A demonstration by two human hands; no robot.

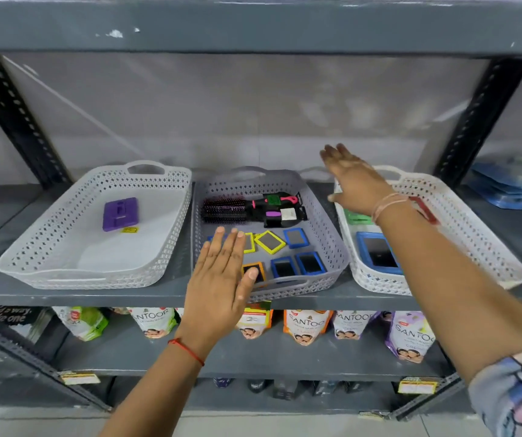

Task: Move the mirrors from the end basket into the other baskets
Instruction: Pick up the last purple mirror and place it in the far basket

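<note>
The grey metal shelf above [253,25] capped the bay, yet open air stood well above the three perforated plastic baskets. The left white basket [165,216] lay mostly bare, holding only a purple rectangular mirror [120,213]. The middle grey basket [329,234] was crowded: black hairbrushes [240,209] behind, small framed mirrors [297,238] in front. Black slotted uprights [480,121] closed both sides.

Right basket [461,222] holds a large blue-framed mirror [379,252]; middle basket [326,234] holds small framed mirrors [308,263]; left basket [165,216] holds a purple mirror [120,213].
</note>
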